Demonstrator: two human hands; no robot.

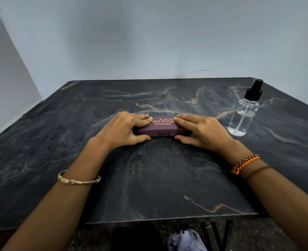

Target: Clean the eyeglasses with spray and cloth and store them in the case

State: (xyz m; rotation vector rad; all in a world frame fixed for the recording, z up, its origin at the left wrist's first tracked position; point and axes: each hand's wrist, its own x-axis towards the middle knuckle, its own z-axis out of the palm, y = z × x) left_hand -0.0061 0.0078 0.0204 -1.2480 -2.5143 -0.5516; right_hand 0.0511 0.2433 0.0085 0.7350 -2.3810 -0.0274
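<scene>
Both hands grip the closed eyeglass case (161,128) from its 2 ends: the left hand (127,130) wraps the left end with fingers lying over the lid and the thumb tucked against the front edge, and the right hand (202,132) mirrors it on the right end, fingers on top, thumb low at the front. The case is maroon, with gold lettering on its lid and a small clasp on the front face, and it lies flat on the dark marbled table (158,178), about midway across and somewhat nearer the far edge than the near one. The eyeglasses and cloth are not visible; whether they are inside the shut case cannot be told.

A clear spray bottle (243,115) with a black pump top stands upright to the right of the right hand, near it but apart, close to the table's right rear corner. Liquid fills part of it.

Bare tabletop stretches wide to the left of the left hand, out to the left edge by the wall (149,42), and in front of the case down to the near edge between the 2 forearms. Behind the case a strip of bare surface runs to the far edge against the wall. A gold bangle (79,180) circles the left wrist; an orange braided band (244,163) circles the right.
</scene>
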